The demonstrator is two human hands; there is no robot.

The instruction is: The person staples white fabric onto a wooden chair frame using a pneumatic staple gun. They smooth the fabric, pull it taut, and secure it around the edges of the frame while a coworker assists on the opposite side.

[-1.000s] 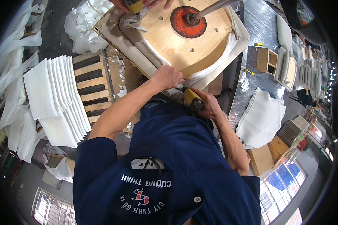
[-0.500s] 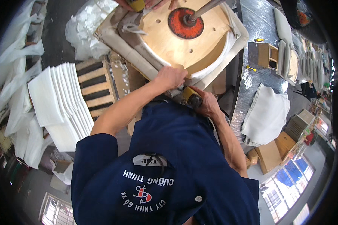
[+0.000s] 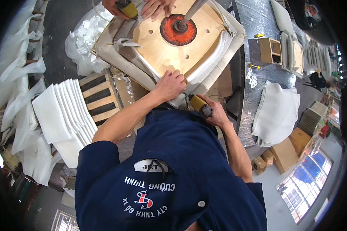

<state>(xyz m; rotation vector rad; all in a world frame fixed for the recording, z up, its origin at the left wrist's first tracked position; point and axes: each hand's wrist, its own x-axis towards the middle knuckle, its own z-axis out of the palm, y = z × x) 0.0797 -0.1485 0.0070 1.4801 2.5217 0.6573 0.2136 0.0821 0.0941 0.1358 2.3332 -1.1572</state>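
Lettering, emblem on navy shirt; collar label perhaps lettered.

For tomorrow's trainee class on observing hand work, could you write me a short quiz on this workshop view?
1. Multiple choice: which of the wearer's hands grips the yellow-and-black tool?
A) left
B) right
C) neither

2. True or false: the red-and-black disc sits on the padded border.

3. Short answer: where is the wearer's left hand?

Key:
1. B: the right hand holds it.
2. False: it sits on the bare wooden panel.
3. At the near edge of the upholstered piece.
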